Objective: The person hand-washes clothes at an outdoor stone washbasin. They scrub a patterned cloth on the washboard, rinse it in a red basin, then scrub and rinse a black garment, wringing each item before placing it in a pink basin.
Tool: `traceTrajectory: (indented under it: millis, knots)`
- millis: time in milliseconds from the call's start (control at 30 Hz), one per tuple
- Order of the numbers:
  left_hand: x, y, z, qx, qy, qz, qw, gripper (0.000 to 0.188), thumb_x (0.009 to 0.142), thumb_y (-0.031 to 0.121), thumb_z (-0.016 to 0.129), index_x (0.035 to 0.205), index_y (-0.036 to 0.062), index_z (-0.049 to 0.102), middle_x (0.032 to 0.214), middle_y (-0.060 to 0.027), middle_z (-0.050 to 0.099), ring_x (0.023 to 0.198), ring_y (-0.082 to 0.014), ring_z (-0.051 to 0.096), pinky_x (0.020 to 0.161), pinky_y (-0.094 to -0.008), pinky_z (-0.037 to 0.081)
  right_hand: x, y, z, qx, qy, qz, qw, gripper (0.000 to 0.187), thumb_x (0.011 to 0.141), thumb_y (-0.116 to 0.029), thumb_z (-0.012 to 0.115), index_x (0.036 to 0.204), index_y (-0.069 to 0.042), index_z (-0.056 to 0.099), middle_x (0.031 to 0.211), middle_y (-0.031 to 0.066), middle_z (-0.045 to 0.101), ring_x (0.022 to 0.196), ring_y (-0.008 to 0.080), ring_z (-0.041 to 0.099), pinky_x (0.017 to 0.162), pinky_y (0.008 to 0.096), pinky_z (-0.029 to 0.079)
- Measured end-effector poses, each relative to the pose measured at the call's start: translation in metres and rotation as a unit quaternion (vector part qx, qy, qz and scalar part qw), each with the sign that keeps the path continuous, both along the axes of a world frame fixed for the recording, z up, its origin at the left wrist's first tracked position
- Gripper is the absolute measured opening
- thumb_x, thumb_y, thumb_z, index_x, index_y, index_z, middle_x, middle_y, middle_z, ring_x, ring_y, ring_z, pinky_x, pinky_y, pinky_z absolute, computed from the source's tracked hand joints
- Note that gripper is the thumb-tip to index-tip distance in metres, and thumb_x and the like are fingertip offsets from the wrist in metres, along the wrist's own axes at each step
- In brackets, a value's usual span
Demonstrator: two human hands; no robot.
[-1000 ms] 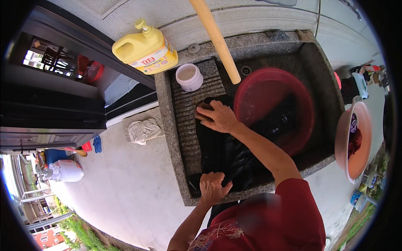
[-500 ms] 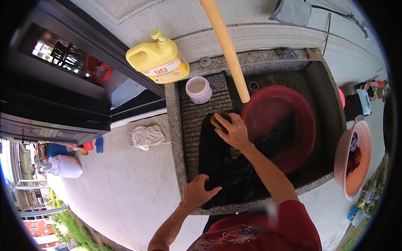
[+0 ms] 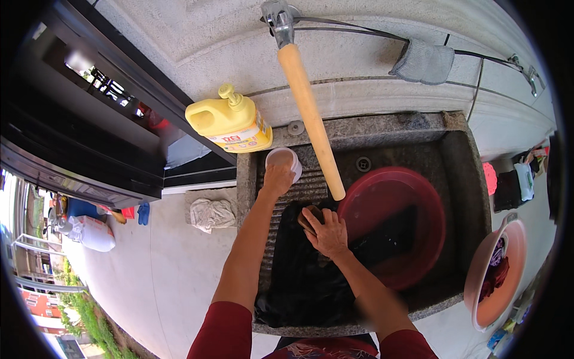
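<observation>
My left hand (image 3: 278,178) reaches into a round whitish tub (image 3: 296,171) standing at the upper left of the stone sink. Its fingers are down inside the tub and hidden. My right hand (image 3: 330,234) is closed round a brown scrubbing brush (image 3: 307,219), which rests on a dark wet garment (image 3: 293,278). The garment lies spread over the ridged washboard (image 3: 310,175) of the sink. Beside my right hand, a red basin (image 3: 441,224) holds murky water with dark cloth in it.
A yellow tube (image 3: 311,110) hangs from the tap (image 3: 278,23) over the sink (image 3: 359,137). A yellow pump jug (image 3: 230,122) stands by the sink's far left corner. A pale rag (image 3: 211,214) lies left. A pink tub (image 3: 508,281) with clothes stands right.
My left hand has left the garment's near edge and moved forward into the whitish tub. My right hand stays on the brush. The view has tilted up, bringing the tap into sight.
</observation>
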State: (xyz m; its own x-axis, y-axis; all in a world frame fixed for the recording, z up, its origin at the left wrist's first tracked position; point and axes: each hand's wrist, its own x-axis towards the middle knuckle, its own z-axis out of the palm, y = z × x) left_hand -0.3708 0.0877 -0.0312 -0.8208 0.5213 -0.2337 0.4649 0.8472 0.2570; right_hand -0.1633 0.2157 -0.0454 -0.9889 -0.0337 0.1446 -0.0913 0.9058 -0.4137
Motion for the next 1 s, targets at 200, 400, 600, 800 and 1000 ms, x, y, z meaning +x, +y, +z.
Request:
traceTrajectory:
  millis: [200,400,600,800,1000]
  knots:
    - [-0.010,-0.012,-0.024,0.028,0.007,-0.029,0.999,0.051,0.078,0.011,0.066,0.125,0.0047,0.047,0.111,-0.0197,0.061,0.109,-0.0383,0.055,0.095,-0.0491,0.037,0.000,-0.001,0.003,0.008,-0.007,0.006,1.000,0.069,0.076,-0.030,0.071,0.138,-0.032,0.040,0.106,0.0108,0.047,0.092,0.0291,0.052,0.069,0.0420,0.046]
    - [-0.010,-0.013,-0.024,0.081,0.037,-0.020,0.996,0.066,0.068,0.005,0.073,0.128,0.0042,0.045,0.117,-0.0219,0.059,0.111,-0.0407,0.054,0.094,-0.0485,0.041,-0.003,0.001,-0.003,0.002,0.006,0.004,1.000,0.068,0.078,-0.031,0.071,0.137,-0.033,0.038,0.102,0.0096,0.045,0.088,0.0271,0.052,0.066,0.0430,0.045]
    - [-0.017,-0.009,-0.012,-0.035,-0.054,-0.011,0.998,0.053,0.067,0.009,0.072,0.115,0.0027,0.050,0.113,-0.0204,0.059,0.104,-0.0393,0.056,0.092,-0.0457,0.040,-0.002,0.002,-0.004,0.008,0.002,0.005,1.000,0.070,0.076,-0.029,0.072,0.138,-0.033,0.038,0.100,0.0094,0.046,0.087,0.0265,0.052,0.065,0.0425,0.046]
    - [0.002,-0.014,0.001,0.228,0.196,-0.060,0.952,0.046,0.063,0.007,0.078,0.102,0.0028,0.053,0.089,-0.0147,0.056,0.082,-0.0373,0.057,0.077,-0.0438,0.047,-0.001,0.000,-0.001,0.011,-0.002,-0.003,1.000,0.071,0.075,-0.029,0.073,0.138,-0.032,0.038,0.101,0.0090,0.046,0.090,0.0263,0.052,0.068,0.0429,0.046]
    - [0.104,-0.056,0.007,0.534,-0.297,0.235,0.756,0.034,0.079,0.004,0.069,0.109,0.0037,0.054,0.087,-0.0128,0.056,0.083,-0.0267,0.057,0.075,-0.0309,0.047,-0.004,-0.002,-0.003,-0.013,-0.002,-0.018,1.000,0.068,0.074,-0.028,0.073,0.135,-0.032,0.043,0.104,0.0084,0.046,0.095,0.0265,0.052,0.074,0.0432,0.047]
